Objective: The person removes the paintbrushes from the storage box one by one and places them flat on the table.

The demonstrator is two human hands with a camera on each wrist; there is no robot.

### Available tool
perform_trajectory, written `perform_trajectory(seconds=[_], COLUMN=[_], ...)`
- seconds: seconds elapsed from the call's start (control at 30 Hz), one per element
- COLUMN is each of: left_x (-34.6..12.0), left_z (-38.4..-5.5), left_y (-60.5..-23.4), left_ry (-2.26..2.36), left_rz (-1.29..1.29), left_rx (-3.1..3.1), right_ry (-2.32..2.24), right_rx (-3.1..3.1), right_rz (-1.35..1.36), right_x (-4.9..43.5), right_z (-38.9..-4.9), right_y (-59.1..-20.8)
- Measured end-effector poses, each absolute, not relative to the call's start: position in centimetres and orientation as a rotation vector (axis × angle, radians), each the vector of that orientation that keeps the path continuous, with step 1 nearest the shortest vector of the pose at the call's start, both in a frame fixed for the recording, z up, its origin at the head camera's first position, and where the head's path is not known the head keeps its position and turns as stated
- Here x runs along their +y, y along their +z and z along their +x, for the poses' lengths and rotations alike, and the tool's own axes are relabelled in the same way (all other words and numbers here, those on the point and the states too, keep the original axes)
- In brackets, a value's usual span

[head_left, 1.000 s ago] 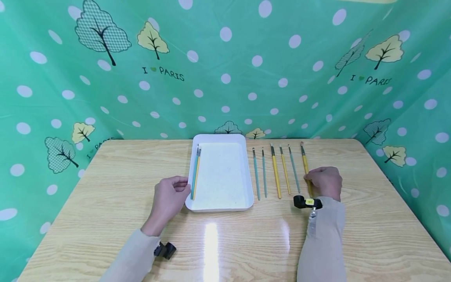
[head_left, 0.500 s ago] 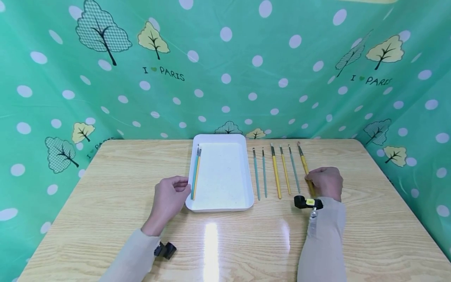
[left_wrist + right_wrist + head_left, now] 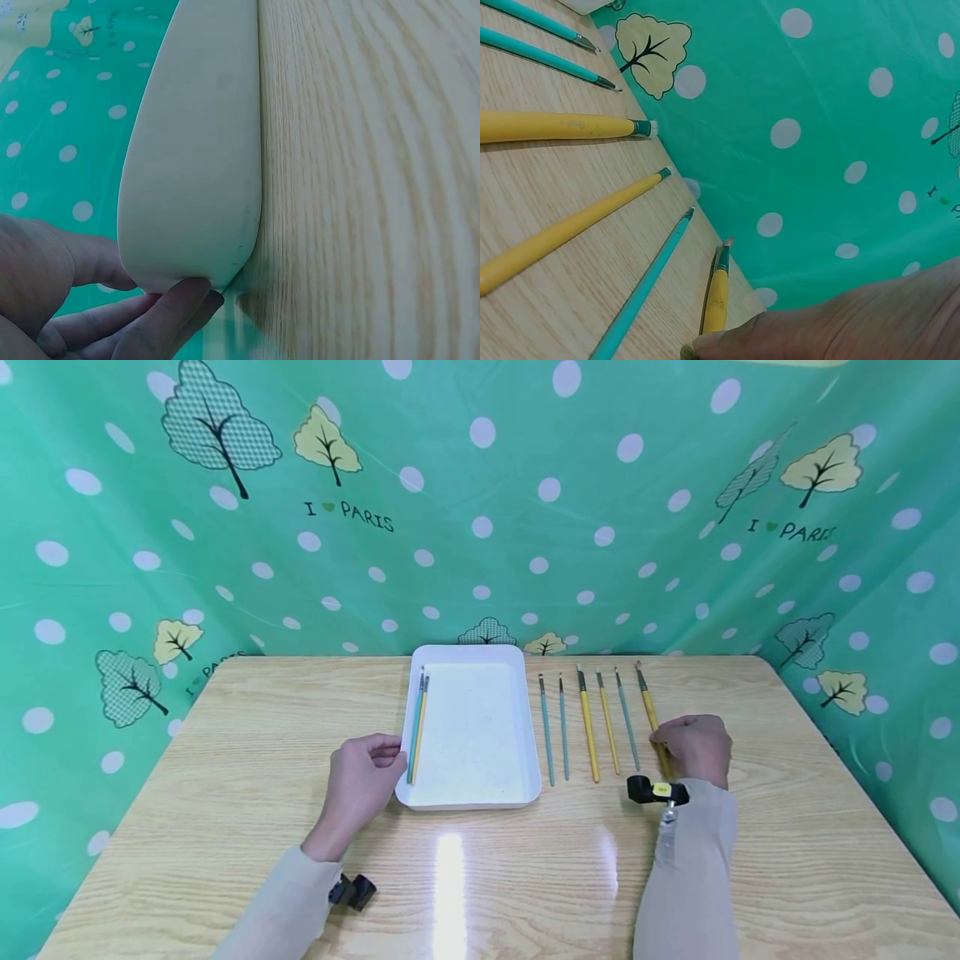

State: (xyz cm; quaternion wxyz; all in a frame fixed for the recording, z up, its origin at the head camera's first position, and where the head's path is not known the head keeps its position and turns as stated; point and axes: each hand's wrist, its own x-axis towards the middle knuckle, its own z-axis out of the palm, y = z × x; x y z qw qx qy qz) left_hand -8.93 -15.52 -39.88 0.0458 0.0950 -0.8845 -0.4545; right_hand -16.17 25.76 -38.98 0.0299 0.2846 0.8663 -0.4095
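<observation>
At the lower left corner of a white tray (image 3: 476, 735), my left hand (image 3: 363, 781) grips the wall between thumb and fingers; the left wrist view shows the fingers (image 3: 161, 319) against the tray's outer side (image 3: 196, 150). Inside the tray, a teal paintbrush (image 3: 415, 727) and a thin yellow paintbrush (image 3: 421, 727) lie along the left wall. Over on the right, my right hand (image 3: 696, 747) pinches a yellow-handled paintbrush (image 3: 648, 703) by the handle. Its bristles point to the back of the table, and the hand partly hides its lower end.
Between tray and right hand lie two teal paintbrushes, a thick yellow paintbrush (image 3: 588, 727), a thinner yellow paintbrush (image 3: 608, 727) and another teal paintbrush (image 3: 627, 722), roughly parallel. A green dotted curtain (image 3: 480, 527) hangs behind the wooden table (image 3: 285, 710).
The bristle end of the yellow paintbrush in my right hand has swung slightly left. My left hand and the tray look the same.
</observation>
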Motion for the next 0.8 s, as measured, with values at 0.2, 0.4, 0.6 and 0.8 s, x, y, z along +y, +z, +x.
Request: perform_trajectory(seconds=[0.2, 0.4, 0.6, 0.8], left_x=[-15.54, -15.58, -15.61, -15.62], left_z=[-8.91, -8.88, -8.83, -8.83], left_y=[-39.81, -39.7, -39.68, -39.76], left_ry=[-1.395, -1.408, -1.403, -1.402], left_rz=[0.289, 0.291, 0.298, 0.292], left_rx=[-2.702, -2.703, -2.706, -2.701], right_ry=[-1.261, -1.245, -1.252, -1.249], right_rx=[2.665, 2.668, 2.655, 2.648], right_rz=[0.884, 0.899, 0.916, 0.927], right_x=[25.79, 25.71, 25.58, 25.53], right_z=[-16.16, -16.13, -16.18, -16.05], right_y=[-38.87, -38.86, -38.77, -38.65])
